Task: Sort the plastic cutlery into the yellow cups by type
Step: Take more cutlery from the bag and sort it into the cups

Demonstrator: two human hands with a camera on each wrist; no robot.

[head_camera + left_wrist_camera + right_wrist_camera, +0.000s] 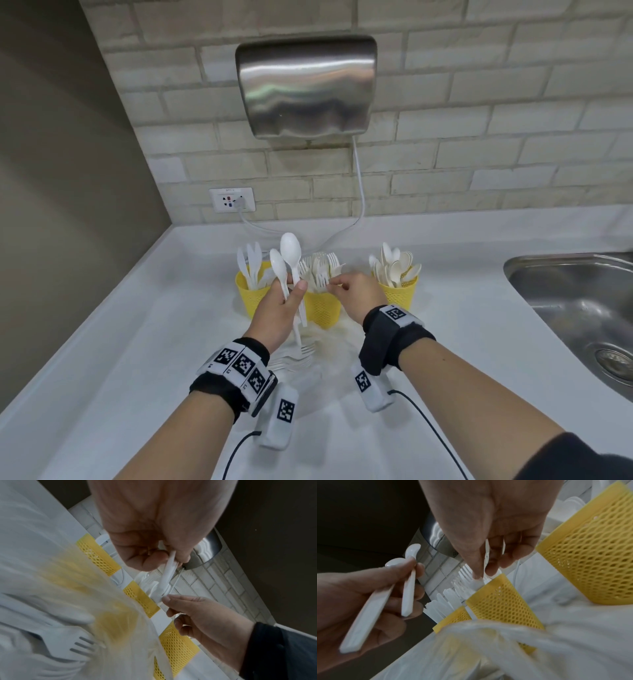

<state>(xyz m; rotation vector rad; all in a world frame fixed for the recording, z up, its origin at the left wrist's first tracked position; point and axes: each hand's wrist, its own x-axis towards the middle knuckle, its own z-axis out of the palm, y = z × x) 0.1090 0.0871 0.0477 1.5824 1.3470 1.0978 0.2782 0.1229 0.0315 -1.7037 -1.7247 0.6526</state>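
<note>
Loose forks (297,356) lie on the white counter (120,342) just below the person's wrists, on a crumpled clear plastic bag (505,649) that sits in front of three yellow mesh cups. Left hand (278,310) is curled round the handles of two white spoons (286,263), bowls up. Right hand (356,291) pinches a fork (479,580) between thumb and forefinger, right at the rim of the middle cup (322,308), which is already crowded with forks. Knives stand in the left cup (248,294) and spoons in the right cup (400,291).

From where I stand, the risk is the packed middle cup: pushing one more fork down among tangled tines could snag it, lever a neighbour out, or tip the light cup, since neither hand steadies it. The two spoons held in the left hand belong in the far right cup, so they must cross over or behind the right arm; a careless reach could knock the fork cup or drop a spoon among the forks. The slippery bag under the loose pieces may also slide when they are picked up.

Behind the cups a white cable (358,192) trails from a steel hand dryer (306,85) to a wall socket (232,200), close enough to catch. A steel sink (582,308) lies to the right.
</note>
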